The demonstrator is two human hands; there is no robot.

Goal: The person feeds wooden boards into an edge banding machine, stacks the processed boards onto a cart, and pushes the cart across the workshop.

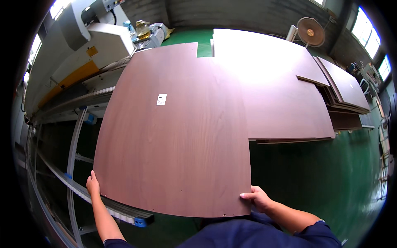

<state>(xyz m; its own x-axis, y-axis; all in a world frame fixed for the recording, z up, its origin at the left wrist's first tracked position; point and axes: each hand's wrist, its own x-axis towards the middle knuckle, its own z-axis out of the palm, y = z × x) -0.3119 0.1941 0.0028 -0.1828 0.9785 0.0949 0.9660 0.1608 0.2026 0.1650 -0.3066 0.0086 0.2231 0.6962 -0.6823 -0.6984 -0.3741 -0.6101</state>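
A large brown wood-grain panel (178, 140) lies flat in front of me, with a white label (161, 99) on its upper face. My left hand (93, 184) grips its left edge near the front corner; the fingers lie along the edge and partly under it. At the right edge, close to the near corner, my right hand (257, 198) holds the panel with the thumb on top and the other fingers hidden below. Small drilled holes show along the near edge. On the far right, the panel meets or overlaps a stack of similar brown panels (289, 107).
A grey and white machine (111, 45) with a yellow stripe stands at the left. Its roller rail (120, 213) runs beside and under the panel's near left corner. Another panel pile (343, 84) is at the far right, with a round fan (311, 32) behind. The floor (314, 177) is green.
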